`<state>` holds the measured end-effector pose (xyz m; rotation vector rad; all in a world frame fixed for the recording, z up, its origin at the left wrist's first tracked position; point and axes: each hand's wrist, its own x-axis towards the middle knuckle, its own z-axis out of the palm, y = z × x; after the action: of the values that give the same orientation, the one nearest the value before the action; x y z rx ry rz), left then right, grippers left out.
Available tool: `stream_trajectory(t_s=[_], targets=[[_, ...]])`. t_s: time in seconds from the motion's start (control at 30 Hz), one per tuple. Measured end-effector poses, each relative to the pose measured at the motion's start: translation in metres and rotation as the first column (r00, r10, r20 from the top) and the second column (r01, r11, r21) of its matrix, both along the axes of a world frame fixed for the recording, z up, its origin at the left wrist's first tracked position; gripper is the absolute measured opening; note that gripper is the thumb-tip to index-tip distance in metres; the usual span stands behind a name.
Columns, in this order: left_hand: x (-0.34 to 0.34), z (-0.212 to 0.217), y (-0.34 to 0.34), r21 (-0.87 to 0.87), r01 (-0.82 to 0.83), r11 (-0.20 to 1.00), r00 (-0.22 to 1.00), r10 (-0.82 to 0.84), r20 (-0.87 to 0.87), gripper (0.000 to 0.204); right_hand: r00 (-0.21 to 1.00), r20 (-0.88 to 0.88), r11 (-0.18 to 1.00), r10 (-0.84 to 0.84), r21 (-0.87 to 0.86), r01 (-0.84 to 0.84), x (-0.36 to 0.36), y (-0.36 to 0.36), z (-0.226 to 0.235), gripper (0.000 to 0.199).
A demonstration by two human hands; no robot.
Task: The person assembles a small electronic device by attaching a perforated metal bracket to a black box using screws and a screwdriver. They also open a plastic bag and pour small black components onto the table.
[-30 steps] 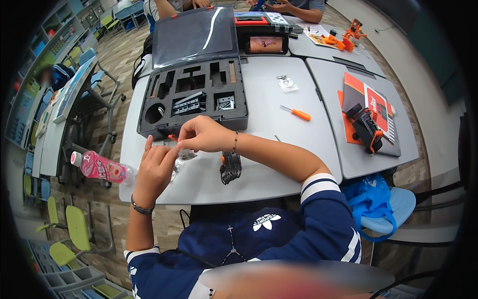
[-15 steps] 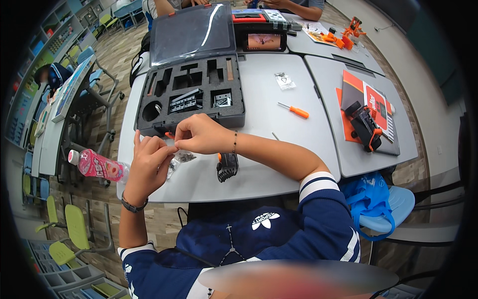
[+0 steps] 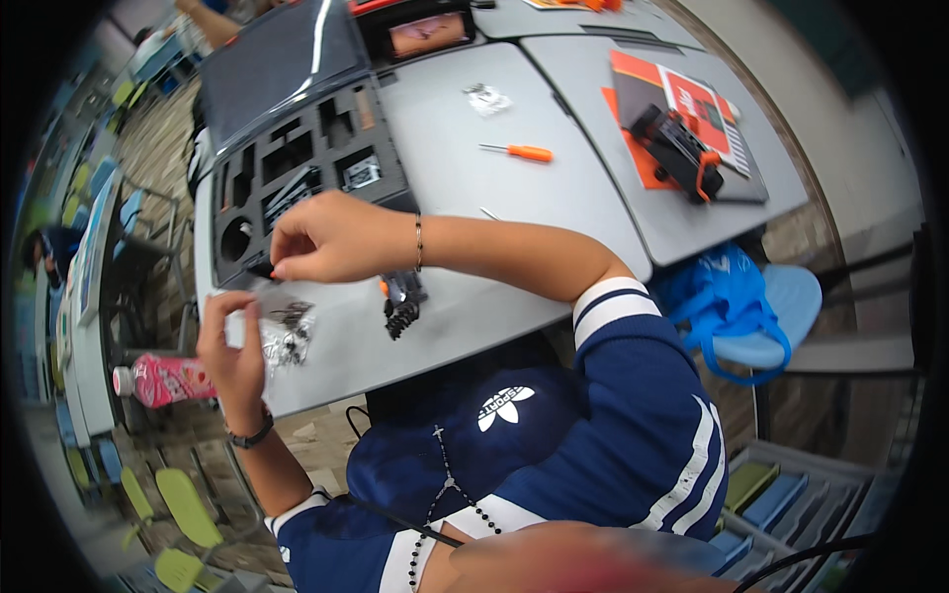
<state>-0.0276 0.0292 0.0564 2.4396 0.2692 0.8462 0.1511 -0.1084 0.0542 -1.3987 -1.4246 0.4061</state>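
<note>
My left hand (image 3: 232, 351) is at the table's left edge, thumb and fingers apart, with nothing visible between them. Beside it lies a clear plastic bag (image 3: 289, 334) of small dark metal parts. My right hand (image 3: 346, 237) hovers over the front edge of the black foam-lined case (image 3: 403, 188), its thumb and forefinger brought together. Whatever those fingertips may hold is too small to make out. Just below the right wrist, a black part with toothed edges and a bit of orange (image 3: 401, 301) rests on the table.
An orange-handled screwdriver (image 3: 529, 153) and a small clear packet (image 3: 486, 99) lie further back. To the right, a black and orange assembly (image 3: 682, 153) sits on booklets. A pink bottle (image 3: 170, 381) is at the left; a blue bag (image 3: 727, 296) hangs on a chair at right.
My hands, close together at the fingertips before, have come apart: the left is lower, nearer the bag of parts. The whole view has shifted and tilted.
</note>
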Motion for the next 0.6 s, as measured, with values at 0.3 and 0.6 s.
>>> stream_trajectory(t_s=[0.3, 0.6], targets=[[-0.002, -0.026, 0.063, 0.203, -0.522, 0.829, 0.845, 0.468, 0.259, 0.017, 0.611, 0.124, 0.624, -0.782, 0.139, 0.769, 0.147, -0.116, -0.011, 0.022], [-0.005, -0.065, 0.083, 0.476, -0.455, 0.753, 0.839, 0.542, -0.056, 0.020, 0.240, -0.013, 0.240, -0.971, -0.023, 0.970, 0.196, -0.231, -0.061, 0.025]])
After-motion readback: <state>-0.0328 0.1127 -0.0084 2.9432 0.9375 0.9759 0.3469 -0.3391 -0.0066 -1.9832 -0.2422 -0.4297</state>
